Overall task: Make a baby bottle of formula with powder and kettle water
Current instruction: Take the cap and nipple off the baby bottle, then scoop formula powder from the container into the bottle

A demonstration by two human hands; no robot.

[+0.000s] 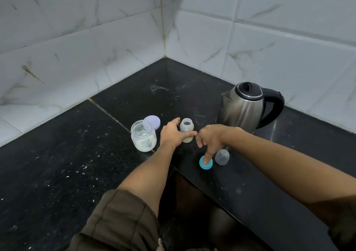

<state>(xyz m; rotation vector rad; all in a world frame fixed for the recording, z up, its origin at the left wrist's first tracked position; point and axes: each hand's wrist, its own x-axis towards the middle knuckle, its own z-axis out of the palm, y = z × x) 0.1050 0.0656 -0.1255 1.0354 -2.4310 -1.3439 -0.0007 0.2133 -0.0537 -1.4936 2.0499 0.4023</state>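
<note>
Open clear plastic baby bottle [186, 129] stands upright on black stone counter [57, 173], between glass powder jar [143, 137] and steel electric kettle [241, 109]; left hand [171, 134] clasps it, thumb across the front. Right hand [212, 138], fingers loose, touches teal screw ring [205, 163] with one fingertip, just beside clear dome cap [222, 156]

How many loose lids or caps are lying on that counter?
3: a purple lid behind the powder jar, a blue ring touched by the right hand, and a clear dome cap just right of it. None seems hidden.
</note>
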